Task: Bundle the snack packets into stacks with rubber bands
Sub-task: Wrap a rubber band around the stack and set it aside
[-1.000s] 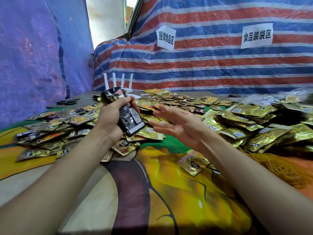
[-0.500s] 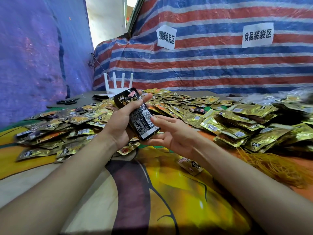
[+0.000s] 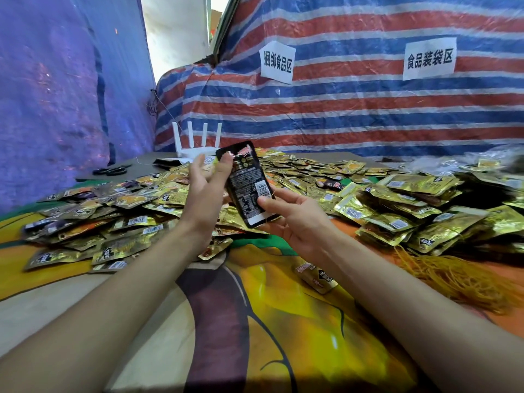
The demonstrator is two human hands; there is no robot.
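Note:
A stack of black snack packets (image 3: 249, 185) is held upright above the table, its printed back with a barcode towards me. My left hand (image 3: 204, 194) pinches its top end, the thumb on the front and the other fingers spread behind. My right hand (image 3: 295, 222) grips the lower end, thumb on the front and fingers underneath. A thin yellow rubber band seems to run by my right thumb. Loose gold packets (image 3: 411, 194) lie heaped to the right, and more packets (image 3: 113, 217) are spread out on the left.
A pile of yellow rubber bands (image 3: 453, 279) lies at the right, near my right forearm. One packet (image 3: 314, 275) lies alone on the colourful tablecloth (image 3: 283, 336). A white router (image 3: 195, 143) and black scissors (image 3: 112, 170) sit at the far left. Striped tarpaulin walls the back.
The black stack has risen and turned more upright. My right hand has come in and closed on its lower end. My left hand has slid up from the stack's middle to its top.

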